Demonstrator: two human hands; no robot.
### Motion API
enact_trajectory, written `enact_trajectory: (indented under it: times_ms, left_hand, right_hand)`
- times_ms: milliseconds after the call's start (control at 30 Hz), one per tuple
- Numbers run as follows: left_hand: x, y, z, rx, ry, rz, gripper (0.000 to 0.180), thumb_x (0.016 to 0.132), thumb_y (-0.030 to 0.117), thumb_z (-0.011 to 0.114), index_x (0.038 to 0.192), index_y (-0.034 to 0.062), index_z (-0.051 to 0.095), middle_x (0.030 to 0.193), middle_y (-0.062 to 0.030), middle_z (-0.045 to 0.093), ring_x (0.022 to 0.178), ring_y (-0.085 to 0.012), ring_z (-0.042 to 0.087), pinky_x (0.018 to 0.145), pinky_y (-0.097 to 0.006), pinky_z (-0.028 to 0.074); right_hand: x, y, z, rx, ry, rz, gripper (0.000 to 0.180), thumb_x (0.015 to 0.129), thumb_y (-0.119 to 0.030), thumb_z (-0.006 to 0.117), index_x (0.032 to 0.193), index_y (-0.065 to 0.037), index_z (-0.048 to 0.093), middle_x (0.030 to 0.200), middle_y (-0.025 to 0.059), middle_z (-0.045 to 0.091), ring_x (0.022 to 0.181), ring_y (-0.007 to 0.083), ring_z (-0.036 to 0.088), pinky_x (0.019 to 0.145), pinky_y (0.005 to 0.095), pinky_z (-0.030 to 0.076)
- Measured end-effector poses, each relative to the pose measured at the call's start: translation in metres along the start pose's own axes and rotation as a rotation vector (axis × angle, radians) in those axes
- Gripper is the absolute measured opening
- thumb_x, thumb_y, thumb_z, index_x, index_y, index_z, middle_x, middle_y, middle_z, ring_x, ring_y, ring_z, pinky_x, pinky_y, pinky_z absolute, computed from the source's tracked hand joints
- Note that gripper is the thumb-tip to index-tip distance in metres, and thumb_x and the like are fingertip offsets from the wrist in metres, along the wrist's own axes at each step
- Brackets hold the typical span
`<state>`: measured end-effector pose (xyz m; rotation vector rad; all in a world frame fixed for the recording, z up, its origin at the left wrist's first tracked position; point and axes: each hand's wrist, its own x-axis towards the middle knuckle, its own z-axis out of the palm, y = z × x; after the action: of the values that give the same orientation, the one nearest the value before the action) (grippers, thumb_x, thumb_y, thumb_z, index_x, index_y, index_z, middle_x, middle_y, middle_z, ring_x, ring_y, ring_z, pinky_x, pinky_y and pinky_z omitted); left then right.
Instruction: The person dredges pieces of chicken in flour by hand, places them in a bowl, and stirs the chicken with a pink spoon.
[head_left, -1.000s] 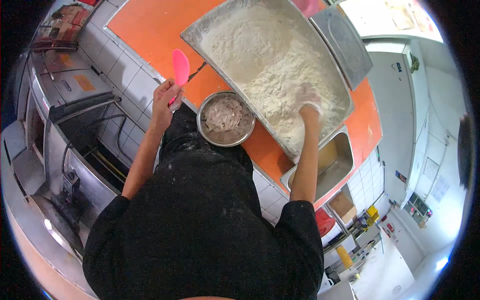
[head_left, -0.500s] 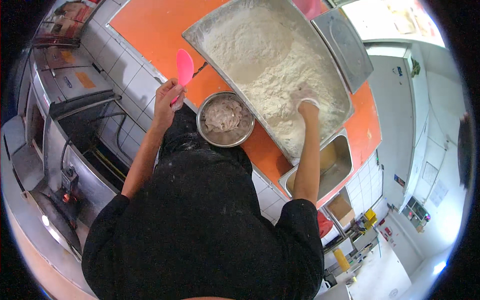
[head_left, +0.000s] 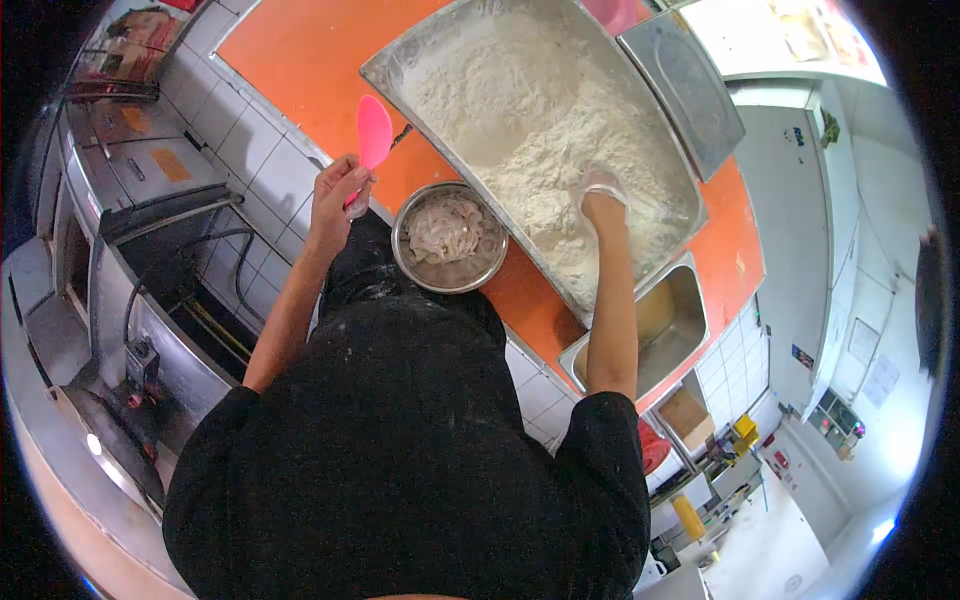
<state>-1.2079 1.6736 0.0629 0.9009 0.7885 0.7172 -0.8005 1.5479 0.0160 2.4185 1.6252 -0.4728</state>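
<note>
Right hand [head_left: 597,190] of mine is sunk, flour-coated, in the loose white flour of the big rectangular steel tray [head_left: 400,66]; whether it is closed I cannot tell. Left hand [head_left: 335,195] is clamped on the glossy pink plastic spatula [head_left: 374,133], raised. Pale, wet-looking meat pieces fill the round steel bowl [head_left: 449,238] on the orange worktop [head_left: 290,50], none visibly floured, so I judge coating has barely begun.

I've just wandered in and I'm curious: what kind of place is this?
Probably a commercial kitchen's breading station: a big steel tray heaped with flour, a metal bowl of pale raw pieces, and steel cooking equipment beside the orange counter.
</note>
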Motion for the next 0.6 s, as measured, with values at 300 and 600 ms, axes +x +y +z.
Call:
enact_trajectory:
  times_ms: [300, 600]
  left_hand:
    - [-0.002, 0.002, 0.003, -0.029, 0.07, 0.003, 0.02, 0.092, 0.023, 0.057, 0.084, 0.0037, 0.057, 0.054, 0.0045, 0.041, 0.042, -0.0027, 0.03, 0.04, -0.021, 0.02]
    - [0.0, 0.004, 0.005, -0.032, 0.031, -0.013, 0.02, 0.092, 0.023, 0.057, 0.085, 0.0037, 0.057, 0.054, 0.0045, 0.041, 0.042, -0.0028, 0.031, 0.041, -0.021, 0.021]
  right_hand:
    - [-0.035, 0.033, -0.041, 0.317, 0.153, 0.353, 0.037, 0.079, -0.03, 0.067, 0.106, -0.005, 0.067, 0.101, 0.0174, 0.068, 0.096, 0.0327, 0.064, 0.082, 0.0383, 0.05]
    - [-0.086, -0.006, -0.106, 0.987, 0.177, 0.415, 0.029, 0.078, -0.012, 0.069, 0.105, 0.0, 0.067, 0.087, 0.009, 0.069, 0.074, 0.014, 0.063, 0.064, 0.027, 0.049]
